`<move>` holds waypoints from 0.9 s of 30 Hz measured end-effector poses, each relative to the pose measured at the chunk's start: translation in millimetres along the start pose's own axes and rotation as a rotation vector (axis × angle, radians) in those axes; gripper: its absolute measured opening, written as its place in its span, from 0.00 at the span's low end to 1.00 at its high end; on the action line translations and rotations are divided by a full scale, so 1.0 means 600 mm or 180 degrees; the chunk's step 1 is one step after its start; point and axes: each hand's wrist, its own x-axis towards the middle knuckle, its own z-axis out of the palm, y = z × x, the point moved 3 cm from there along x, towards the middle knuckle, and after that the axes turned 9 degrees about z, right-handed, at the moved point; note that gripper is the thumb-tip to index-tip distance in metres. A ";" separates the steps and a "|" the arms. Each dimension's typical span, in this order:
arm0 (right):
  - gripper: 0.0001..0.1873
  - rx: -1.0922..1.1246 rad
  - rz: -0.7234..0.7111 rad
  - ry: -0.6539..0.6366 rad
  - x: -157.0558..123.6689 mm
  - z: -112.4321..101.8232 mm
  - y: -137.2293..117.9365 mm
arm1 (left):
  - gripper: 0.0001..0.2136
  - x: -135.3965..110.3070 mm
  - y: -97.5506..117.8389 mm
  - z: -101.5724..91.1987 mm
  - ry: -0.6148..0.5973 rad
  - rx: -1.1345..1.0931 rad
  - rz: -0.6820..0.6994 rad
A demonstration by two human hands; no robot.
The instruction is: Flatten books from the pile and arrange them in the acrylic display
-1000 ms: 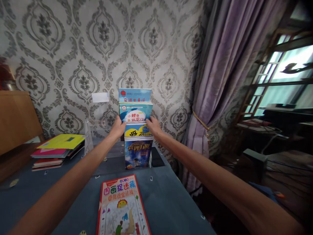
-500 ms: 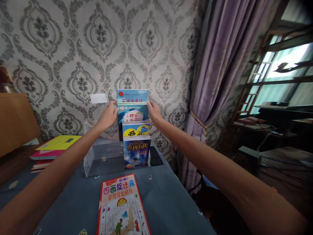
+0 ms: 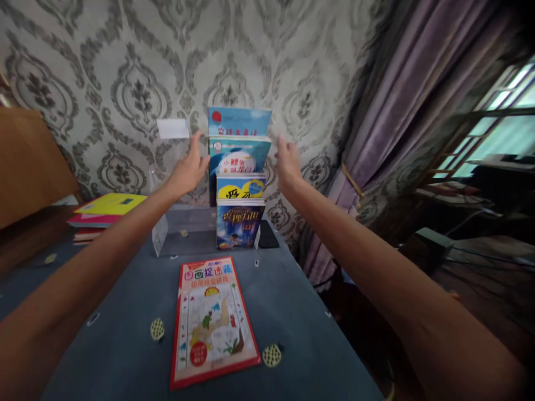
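Note:
Several upright books stand in tiers in a clear acrylic rack (image 3: 188,242). At the back rises a light-blue book (image 3: 238,120), with a teal book (image 3: 223,149) in front of it. Lower down come a yellow-and-blue book (image 3: 240,186) and a dark-blue book (image 3: 239,225). My left hand (image 3: 190,167) is beside the left edge of the teal book, fingers apart and holding nothing. On the other side, my right hand (image 3: 287,161) hovers a small gap from the books' right edge, its fingers open and slightly blurred.
A red-bordered picture book (image 3: 217,323) lies flat on the blue-grey tablecloth (image 3: 301,328). To the left is a stack of books (image 3: 112,205) with a yellow top. A black phone (image 3: 268,235) rests right of the rack. The purple curtain (image 3: 401,100) hangs at right.
Both hands have come away from the sides of the back books, the right one moving outward. The view has tilted down, showing the whole red-bordered book. The upright books remain in the rack.

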 end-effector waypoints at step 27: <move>0.33 -0.2324 -0.0141 -0.2756 -0.508 0.063 0.095 | 0.19 -0.489 -0.043 0.125 -0.1362 0.0599 -0.0490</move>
